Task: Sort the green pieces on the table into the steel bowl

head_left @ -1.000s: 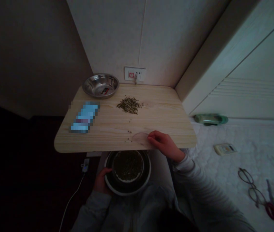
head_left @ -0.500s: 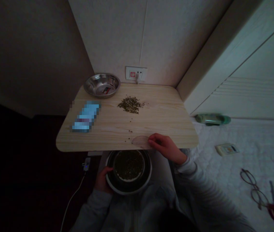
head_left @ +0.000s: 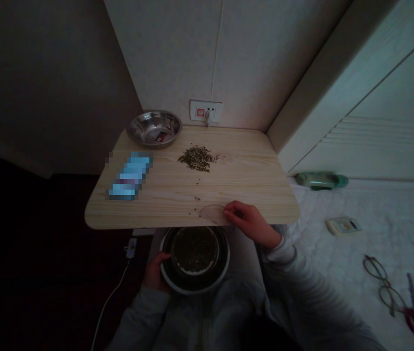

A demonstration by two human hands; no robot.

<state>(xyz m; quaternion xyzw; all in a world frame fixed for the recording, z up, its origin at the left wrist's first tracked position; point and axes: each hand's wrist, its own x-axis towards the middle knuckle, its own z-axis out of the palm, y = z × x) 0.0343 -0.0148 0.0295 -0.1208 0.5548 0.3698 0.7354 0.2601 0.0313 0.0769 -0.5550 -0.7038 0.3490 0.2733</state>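
Note:
My left hand (head_left: 157, 273) is closed around the left side of a white-rimmed bowl (head_left: 225, 270) in my lap, below the table edge. A smaller round container full of dark grains sits inside that bowl. My right hand (head_left: 248, 219) rests over the table's front edge with fingers pinched on a thin, see-through rounded piece (head_left: 212, 212) that lies near the wood. Its exact kind is unclear. A loose pile of small dark green grains (head_left: 197, 158) is spread on the wooden tabletop (head_left: 155, 209). Several stray grains lie between the pile and my right hand.
At the back left of the table stands a shiny metal bowl (head_left: 155, 129), with a blurred-out phone-like object (head_left: 130, 178) in front. A wall socket (head_left: 206, 112) is behind. On the white bedding to the right lie a green bottle (head_left: 322, 180), a small box (head_left: 344, 226) and glasses (head_left: 384, 285).

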